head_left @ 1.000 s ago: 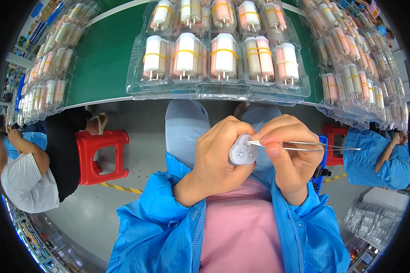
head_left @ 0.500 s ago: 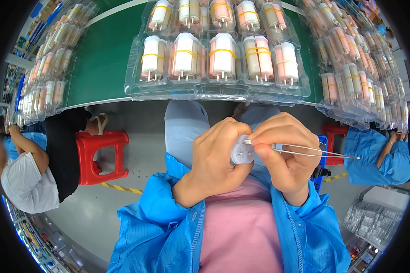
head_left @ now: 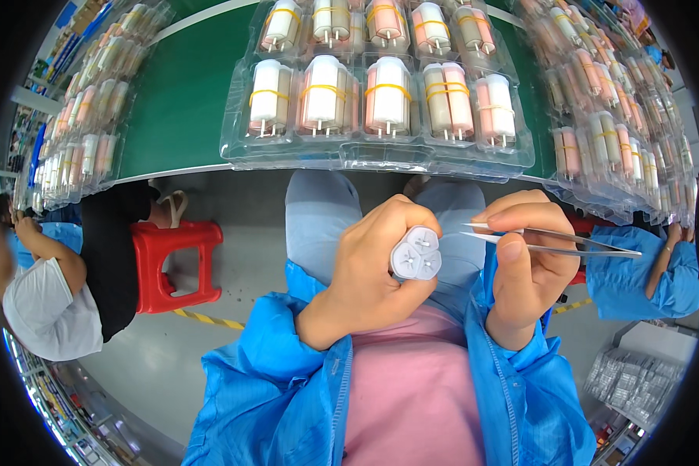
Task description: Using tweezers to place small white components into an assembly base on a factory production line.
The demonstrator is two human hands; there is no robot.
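Observation:
My left hand is wrapped round a bundle of three tubes, held with its pale grey end toward me. Each of the three round ends has a small nozzle in its middle; the rest of the bundle is hidden in my fist. Just to the right, my right hand pinches a pair of metal tweezers. The tweezers' tips stand apart, point left at the bundle and do not touch it. Nothing shows between the tips.
On the green table ahead lies a clear plastic tray of banded white, pink and grey tube bundles. Stacked trays rise at the right, more at the left. Red stools and seated co-workers are on both sides.
My right hand has drawn back to the right from the bundle, and the tweezers' tips now point toward it. My left hand keeps its hold, with the bundle's end more exposed.

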